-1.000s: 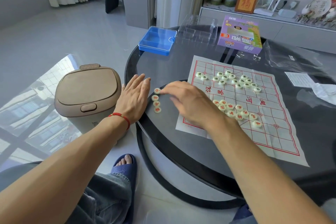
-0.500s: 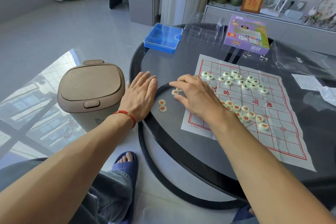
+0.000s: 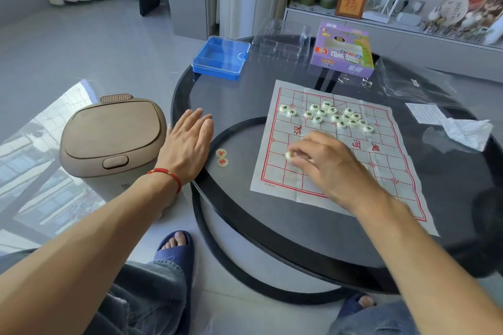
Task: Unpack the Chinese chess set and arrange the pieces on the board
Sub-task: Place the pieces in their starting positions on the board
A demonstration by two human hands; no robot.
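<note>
The unpacking looks finished, judging by how things lie: the blue plastic case with its clear lid [image 3: 221, 58], the clear moulded plastic tray [image 3: 281, 41] and the purple cardboard game box [image 3: 343, 47] all sit apart at the far side of the round dark glass table [image 3: 239, 100], and the white paper board with red grid lines [image 3: 337, 149] is spread flat. Arranging has hardly begun.

From the left: the left hand [image 3: 187, 144] lies flat on the table's left edge, fingers straight and together, holding nothing. Just beside it, off the board, two pale round pieces with red characters [image 3: 221, 157] rest on the glass, touching one another. Next, the right hand [image 3: 324, 163] reaches over the board's near-left part, fingers curled, pinching a pale round piece [image 3: 289, 154] at the fingertips; whether more pieces lie under the palm is hidden. Beyond it, the cluster of pale pieces with dark characters [image 3: 329, 115] lies loosely bunched on the far half, not on their starting points.

What remains, I judge, is nearly everything: bringing the two strays on and setting every piece on its intersection.
</note>
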